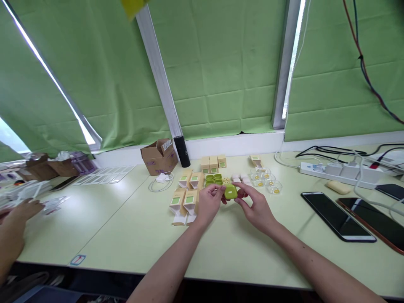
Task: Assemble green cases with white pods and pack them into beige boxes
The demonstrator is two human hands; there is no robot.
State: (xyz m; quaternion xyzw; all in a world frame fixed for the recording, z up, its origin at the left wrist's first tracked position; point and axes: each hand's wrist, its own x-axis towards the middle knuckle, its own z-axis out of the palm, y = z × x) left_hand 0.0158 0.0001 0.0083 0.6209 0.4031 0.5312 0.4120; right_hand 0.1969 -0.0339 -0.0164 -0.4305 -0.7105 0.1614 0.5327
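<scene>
Between my two hands, just above the table, is a small lime-green case with rounded corners and a small pale mark on its face. The thumb and fingers of my left hand pinch its left side. My right hand grips the right side with its fingertips. Left of the case stand several open kraft boxes with green windows and white flaps. Right behind my hands lie green cases, small white pieces and clear plastic holders with yellow parts in them.
Closed small boxes line the back. A brown carton and black bottle stand by the wall. Phones and a power strip with cables lie right. Another person's hand works at the left over clear plastic pieces.
</scene>
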